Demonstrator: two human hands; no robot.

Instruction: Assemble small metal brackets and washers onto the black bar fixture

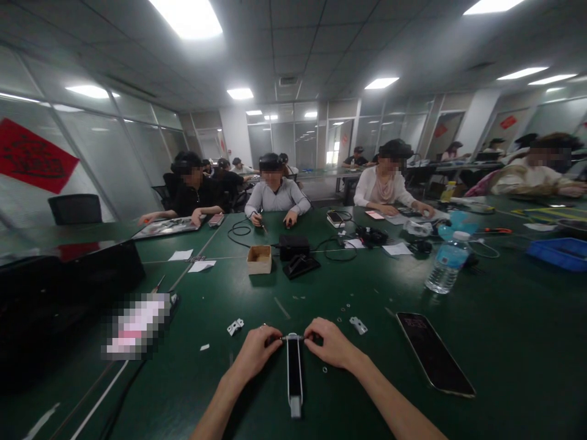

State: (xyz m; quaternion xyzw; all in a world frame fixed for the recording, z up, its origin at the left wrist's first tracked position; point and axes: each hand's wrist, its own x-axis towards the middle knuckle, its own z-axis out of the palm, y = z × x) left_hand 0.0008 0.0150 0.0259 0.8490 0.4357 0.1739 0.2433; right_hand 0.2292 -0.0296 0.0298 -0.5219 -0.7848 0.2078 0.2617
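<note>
A long, narrow, silver-white frame with a dark middle (294, 373) lies on the green table in front of me. Across its far end runs a thin metal rod (293, 337). My left hand (257, 349) is closed in a pinch at the rod's left end, and my right hand (328, 342) pinches at its right end. Fingers hide both tips of the rod. A small metal bracket (235, 327) lies beyond my left hand, and a similar bracket (358, 326) is to the right of my right hand. One small ring (324, 370) rests near my right wrist.
A phone (435, 353) and a water bottle (447, 264) are on the right. Farther back stand a small open box (259, 260) and a black device (300, 265). A pixelated object (140, 325) lies left, near cables. Several people work across the table.
</note>
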